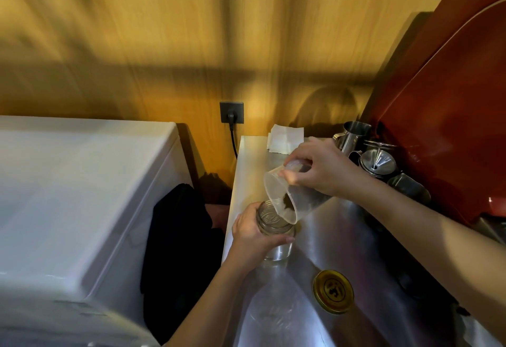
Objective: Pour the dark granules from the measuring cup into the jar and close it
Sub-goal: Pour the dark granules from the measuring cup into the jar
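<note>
While your right hand [317, 168] tips the measuring cup [290, 196], the cup's long axis runs from upper right down to lower left, its open mouth pointing down-left at the jar [275, 233]. Your fingers close over the cup's base end, thumb toward the rim, and your forearm comes in from the right edge, angled up across the table [342, 239]. The dark granules [289, 204] sit clumped inside the cup against its lower wall, close to the lip; the lip hangs just over the jar's open mouth and looks to be touching its rim, though the blur makes that hard to settle.

Your left hand [253, 233] is wrapped around the jar's side, thumb toward you and fingers round the far side, with the forearm rising from the bottom of the view. The jar stands roughly upright near the table's left edge, mouth up, long axis vertical.

Nearer to you and right of the jar, the gold lid [333, 290] lies flat on the table, apart from both hands. Steel pitchers [353, 135] stand at the back right.
</note>
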